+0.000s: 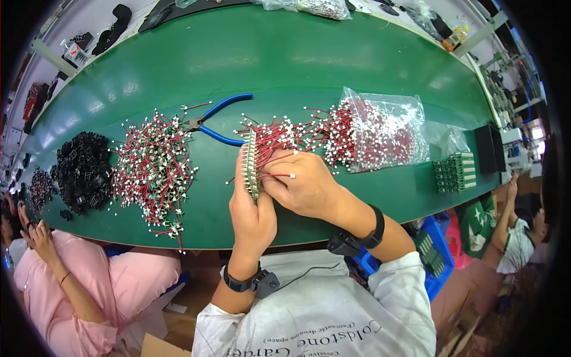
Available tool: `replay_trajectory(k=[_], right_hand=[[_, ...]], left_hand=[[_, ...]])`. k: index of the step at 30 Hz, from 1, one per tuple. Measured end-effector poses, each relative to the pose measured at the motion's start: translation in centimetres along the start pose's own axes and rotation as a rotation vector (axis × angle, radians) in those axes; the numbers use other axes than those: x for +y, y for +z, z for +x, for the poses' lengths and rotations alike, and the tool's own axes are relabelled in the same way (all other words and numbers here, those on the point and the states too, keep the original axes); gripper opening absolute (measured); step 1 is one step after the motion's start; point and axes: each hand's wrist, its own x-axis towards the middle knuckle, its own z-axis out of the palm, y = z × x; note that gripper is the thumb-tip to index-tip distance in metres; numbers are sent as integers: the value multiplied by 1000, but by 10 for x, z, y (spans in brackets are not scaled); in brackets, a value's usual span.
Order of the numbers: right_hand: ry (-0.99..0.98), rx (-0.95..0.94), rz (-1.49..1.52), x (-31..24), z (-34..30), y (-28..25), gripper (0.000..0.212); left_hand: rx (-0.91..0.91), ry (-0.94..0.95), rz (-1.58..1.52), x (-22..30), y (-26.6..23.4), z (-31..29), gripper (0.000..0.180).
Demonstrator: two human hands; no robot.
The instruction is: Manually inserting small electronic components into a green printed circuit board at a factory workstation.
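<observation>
My left hand point(251, 221) is closed round a narrow strip of small circuit boards point(250, 160), held upright on its edge with a row of pins along its left side. My right hand point(310, 185) is pinched against the strip's lower right side. A short red wire with a white connector point(291, 176) sticks out across its fingers; the fingertips are partly hidden, but the wire seems to be in them. Just beyond both hands lies a pile of red wires with white connectors point(278, 134). Blue-handled pliers point(221, 138) rest to the left of the strip, jaws toward another pile.
On the green table point(256, 53), wired small boards point(156, 169) are heaped to the left, with black parts point(83, 172) beyond. A clear bag of wires point(389, 131) lies right, near stacked board strips point(455, 172) and a black box point(489, 149). People sit on both sides.
</observation>
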Motion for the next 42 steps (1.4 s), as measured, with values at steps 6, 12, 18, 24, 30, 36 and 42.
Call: replay_trajectory(k=[6,12,18,24,30,36,42], right_hand=[[35,-10,-12,-5,0,1,11],[-27,20,101,-1,-3,6,14],[181,-52,44,-2,1,-6,9],[108,-95,-33,19,-14,-51,15],[-9,-258,-227,-5,-31,-26,21],[14,-256,-390,-8,-35,7,15],[157,-127,51,-19,-30,-1,12]], left_hand=[[-19,35,80,2,-6,-1,59],[-60,15,124,6,-9,-7,49],[104,-172,-360,-13,-20,-4,37],[307,-189,-613,-15,-69,0,55],[270,-225,-624,-18,-62,-8,55],[247,-218,-618,-18,-61,-14,52],[267,-240,-619,-5,-48,-17,42]])
